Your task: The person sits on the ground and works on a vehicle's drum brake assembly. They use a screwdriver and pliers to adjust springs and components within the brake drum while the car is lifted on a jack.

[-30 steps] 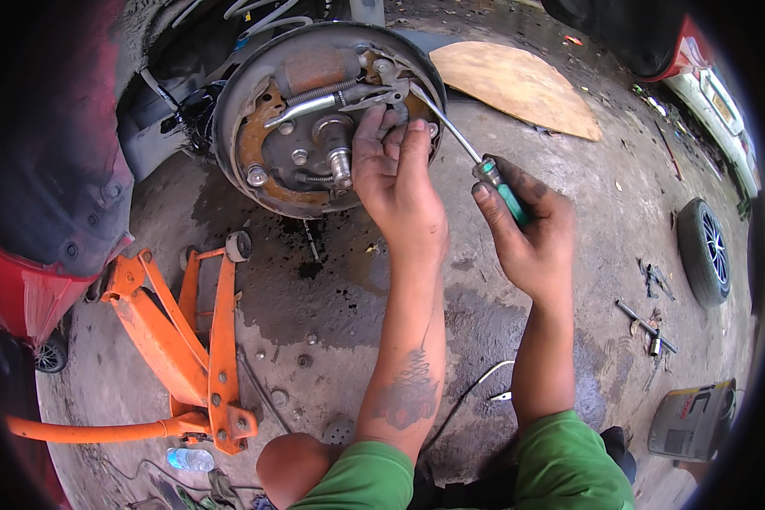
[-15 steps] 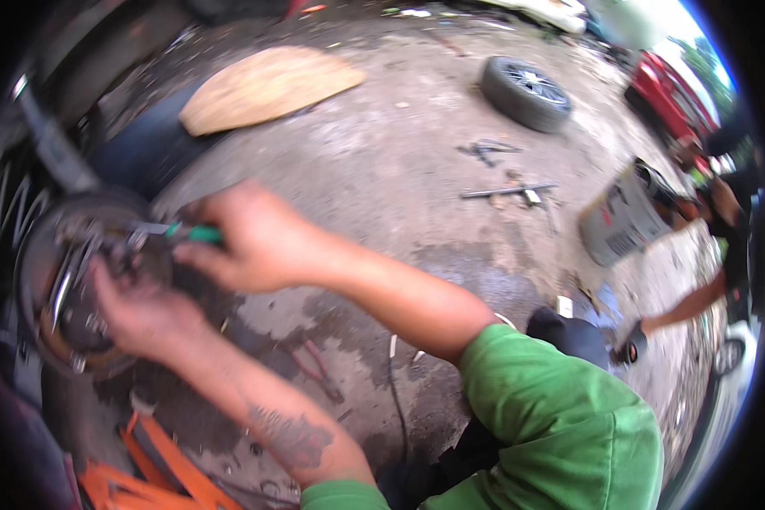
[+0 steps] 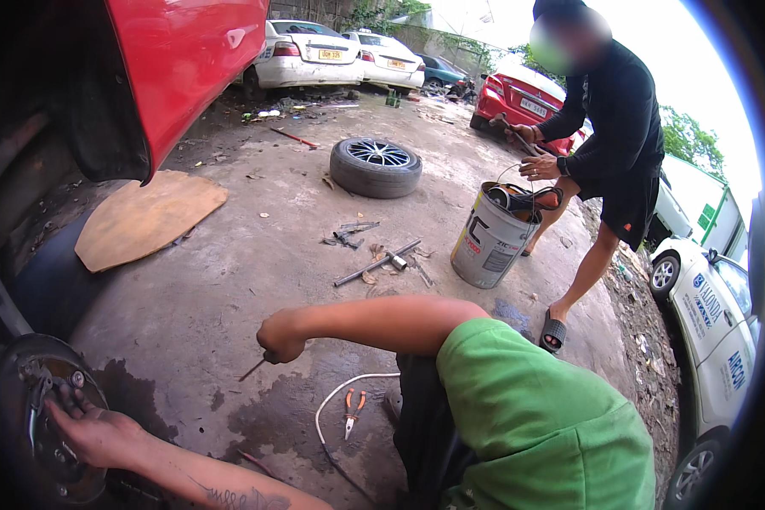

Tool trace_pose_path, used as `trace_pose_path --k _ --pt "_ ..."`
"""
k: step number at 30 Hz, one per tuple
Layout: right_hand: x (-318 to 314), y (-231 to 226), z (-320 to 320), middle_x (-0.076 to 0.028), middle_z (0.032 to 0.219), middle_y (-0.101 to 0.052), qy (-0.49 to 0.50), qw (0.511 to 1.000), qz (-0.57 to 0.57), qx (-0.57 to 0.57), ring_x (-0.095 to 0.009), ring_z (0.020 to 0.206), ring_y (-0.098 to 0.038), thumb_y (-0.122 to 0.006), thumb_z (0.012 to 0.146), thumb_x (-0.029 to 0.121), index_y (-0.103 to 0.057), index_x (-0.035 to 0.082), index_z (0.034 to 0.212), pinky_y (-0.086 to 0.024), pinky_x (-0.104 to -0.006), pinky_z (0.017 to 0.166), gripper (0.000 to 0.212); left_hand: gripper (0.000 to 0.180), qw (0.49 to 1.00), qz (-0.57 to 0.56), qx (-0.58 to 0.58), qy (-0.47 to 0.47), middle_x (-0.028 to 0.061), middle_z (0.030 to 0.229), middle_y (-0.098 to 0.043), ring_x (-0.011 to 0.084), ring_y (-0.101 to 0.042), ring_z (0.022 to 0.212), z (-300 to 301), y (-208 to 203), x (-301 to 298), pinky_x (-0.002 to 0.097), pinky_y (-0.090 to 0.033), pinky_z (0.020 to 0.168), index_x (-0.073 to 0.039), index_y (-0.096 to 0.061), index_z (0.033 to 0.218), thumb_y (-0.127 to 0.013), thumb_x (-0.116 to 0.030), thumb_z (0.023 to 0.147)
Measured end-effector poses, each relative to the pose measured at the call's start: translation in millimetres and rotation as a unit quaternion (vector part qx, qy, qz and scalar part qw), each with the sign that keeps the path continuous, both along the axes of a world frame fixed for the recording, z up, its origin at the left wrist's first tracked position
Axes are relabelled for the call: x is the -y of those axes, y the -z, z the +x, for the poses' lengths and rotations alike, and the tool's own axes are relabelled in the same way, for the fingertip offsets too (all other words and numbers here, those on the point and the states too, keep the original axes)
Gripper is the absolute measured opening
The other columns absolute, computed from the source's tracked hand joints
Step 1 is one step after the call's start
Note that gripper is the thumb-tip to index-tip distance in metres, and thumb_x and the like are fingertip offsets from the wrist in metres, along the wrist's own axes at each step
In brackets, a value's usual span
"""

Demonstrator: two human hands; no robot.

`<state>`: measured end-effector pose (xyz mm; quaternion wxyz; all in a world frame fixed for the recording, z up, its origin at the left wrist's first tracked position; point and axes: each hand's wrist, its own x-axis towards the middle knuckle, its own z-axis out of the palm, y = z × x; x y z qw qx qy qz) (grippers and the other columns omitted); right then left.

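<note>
At the lower left, my left hand [image 3: 98,433] reaches into a car's exposed brake assembly [image 3: 44,463]. Its fingers are stretched out against the small metal parts, near a round shiny cap. My right hand [image 3: 280,336] is out over the concrete, away from the brake. It is closed round a screwdriver [image 3: 252,371], whose thin shaft points down and left; its handle is hidden in the fist. Orange-handled pliers [image 3: 354,412] lie on the wet ground below that hand, beside a pale cable [image 3: 327,401].
A removed wheel [image 3: 374,183], a cross-shaped lug wrench [image 3: 374,264] and hand tools [image 3: 348,235] lie ahead. A tan board [image 3: 153,217] is under the red car body [image 3: 191,64]. At right, a person [image 3: 616,110] in black stands by a bucket of tools [image 3: 484,251].
My right hand with the screwdriver has pulled back from the brake to the right. The view has tilted up, bringing in the person and the parked cars. My left hand stays at the brake.
</note>
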<state>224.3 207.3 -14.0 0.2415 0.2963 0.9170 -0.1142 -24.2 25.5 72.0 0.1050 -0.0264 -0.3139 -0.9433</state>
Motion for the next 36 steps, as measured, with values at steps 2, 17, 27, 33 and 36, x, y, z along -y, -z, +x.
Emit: trace_pose_path --k 2,17,27,33,36 --pt "-17.4 36.4 11.4 -0.023 0.089 -0.071 -0.021 0.999 0.031 0.016 -0.04 0.086 -0.068 -0.052 0.089 0.03 -0.072 -0.002 0.088 -0.053 -0.0491 0.08 0.037 0.032 0.999 -0.015 0.034 -0.024 0.0196 0.11 -0.067 0.0244 -0.067 0.093 9.3 -9.8 -4.7 0.0322 -0.053 0.082 0.012 -0.063 0.114 -0.065 -0.011 0.093" --pt "-57.1 77.5 35.5 -0.012 0.076 -0.072 -0.075 0.988 -0.068 0.116 -0.023 0.065 -0.069 -0.06 0.091 0.037 -0.069 -0.001 0.094 -0.056 -0.0382 0.065 0.038 0.018 0.994 -0.011 -0.039 -0.106 0.0077 0.089 -0.067 0.0075 -0.061 0.076 7.4 -0.3 -27.0 0.0222 -0.047 0.064 0.005 -0.066 0.104 -0.058 -0.01 0.099" --pt "-71.3 93.2 14.7 -0.017 0.078 -0.071 -0.051 0.988 -0.068 0.133 -0.031 0.072 -0.071 -0.05 0.094 0.027 -0.068 -0.003 0.094 -0.059 -0.0421 0.069 0.035 0.023 0.996 0.037 -0.051 -0.068 0.0064 0.09 -0.065 0.0074 -0.057 0.077 7.4 6.9 -26.6 0.0211 -0.044 0.061 0.006 -0.062 0.105 -0.063 -0.015 0.098" --pt "-119.4 101.3 -24.6 -0.021 0.082 -0.071 0.051 0.986 -0.04 0.153 -0.03 0.072 -0.072 -0.047 0.097 0.03 -0.068 -0.007 0.087 -0.06 -0.0417 0.065 0.044 0.037 0.988 -0.072 -0.091 -0.105 0.0136 0.095 -0.063 0.0151 -0.06 0.087 9.3 -7.9 -24.2 0.024 -0.051 0.075 0.012 -0.056 0.104 -0.076 -0.015 0.088" --pt "-119.4 124.4 -24.8 -0.023 0.086 -0.07 0.004 0.993 -0.038 0.109 -0.033 0.08 -0.071 -0.045 0.097 0.024 -0.067 -0.005 0.092 -0.058 -0.0445 0.073 0.037 0.034 0.974 -0.144 -0.08 -0.154 0.0128 0.094 -0.062 0.0162 -0.06 0.087 7.6 -11.6 -29.2 0.0235 -0.051 0.078 0.012 -0.056 0.104 -0.076 -0.011 0.088"
